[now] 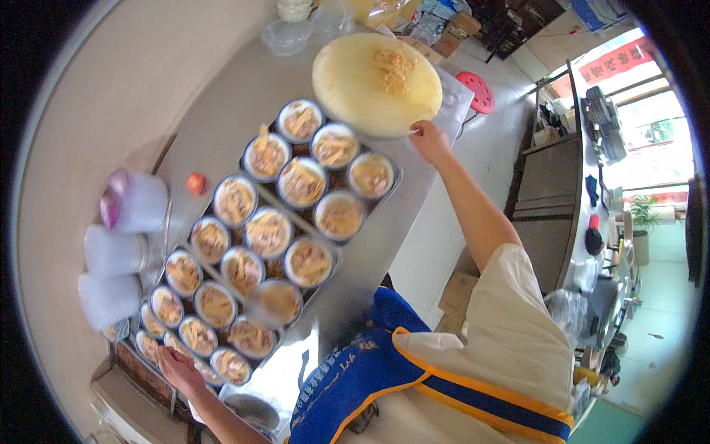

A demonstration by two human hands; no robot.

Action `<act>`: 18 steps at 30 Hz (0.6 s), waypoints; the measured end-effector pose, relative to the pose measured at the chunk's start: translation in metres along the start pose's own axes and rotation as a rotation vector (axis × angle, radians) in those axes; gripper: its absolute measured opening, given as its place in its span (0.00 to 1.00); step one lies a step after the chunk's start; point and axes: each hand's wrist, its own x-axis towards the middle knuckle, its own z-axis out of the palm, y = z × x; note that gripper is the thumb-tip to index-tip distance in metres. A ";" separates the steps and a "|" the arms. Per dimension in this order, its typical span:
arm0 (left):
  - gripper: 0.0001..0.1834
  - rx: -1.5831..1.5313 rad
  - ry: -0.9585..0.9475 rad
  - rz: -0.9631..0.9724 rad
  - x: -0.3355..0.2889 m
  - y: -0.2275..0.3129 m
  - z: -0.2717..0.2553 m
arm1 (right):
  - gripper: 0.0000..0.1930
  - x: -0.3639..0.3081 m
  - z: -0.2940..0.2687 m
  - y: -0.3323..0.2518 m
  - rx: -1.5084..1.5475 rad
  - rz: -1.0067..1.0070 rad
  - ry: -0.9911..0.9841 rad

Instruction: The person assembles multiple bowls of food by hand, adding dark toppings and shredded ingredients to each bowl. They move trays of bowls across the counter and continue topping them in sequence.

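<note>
My right hand (430, 140) is at the near right edge of a round, pale yellow cutting board (347, 92). Its fingers are pinched around something small and whitish that I cannot make out. A heap of pale yellow strips (394, 71) lies on the far part of the board. Down at the lower left, my left hand (181, 370) reaches over the near end of several rows of white bowls with blue rims; its fingers are too unclear to read. Each bowl, such as this food-filled bowl (302, 183), holds pinkish pieces with yellow strips. Dark metal trays (296, 214) carry the bowls.
The trays rest on a steel table (222, 137) along a wall. Stacked translucent plastic tubs (111, 251) and a small red item (196, 183) are left of the bowls. A red stool (475, 92) stands beyond the table's right edge, with a long counter (551, 185) farther right.
</note>
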 end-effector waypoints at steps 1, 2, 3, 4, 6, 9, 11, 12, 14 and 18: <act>0.14 0.020 -0.004 -0.013 -0.017 -0.004 0.028 | 0.17 0.048 -0.011 0.020 -0.004 0.033 0.022; 0.14 0.049 -0.012 -0.028 -0.031 -0.009 0.055 | 0.18 0.088 -0.017 0.038 -0.016 0.111 0.041; 0.14 0.032 -0.135 -0.105 -0.047 -0.014 0.081 | 0.20 0.119 -0.022 0.056 -0.004 0.085 0.063; 0.13 0.160 -0.232 -0.046 -0.061 -0.020 0.108 | 0.22 0.150 -0.027 0.068 -0.004 0.100 0.076; 0.12 0.310 -0.390 0.032 -0.087 -0.023 0.157 | 0.25 0.211 -0.029 0.071 -0.005 0.071 0.107; 0.11 0.132 -0.506 -0.100 -0.128 -0.024 0.219 | 0.31 0.268 -0.019 0.066 -0.028 0.051 0.086; 0.10 0.203 -0.513 -0.141 -0.141 -0.015 0.248 | 0.36 0.299 -0.012 0.055 -0.067 0.089 0.005; 0.09 0.236 -0.495 -0.162 -0.146 -0.010 0.259 | 0.35 0.307 -0.010 0.053 -0.077 0.078 -0.014; 0.08 0.206 -0.514 -0.193 -0.153 -0.003 0.278 | 0.34 0.324 -0.006 0.043 -0.101 0.040 -0.048; 0.06 0.287 -0.449 -0.183 -0.157 0.008 0.297 | 0.27 0.329 -0.011 0.036 -0.218 -0.187 -0.123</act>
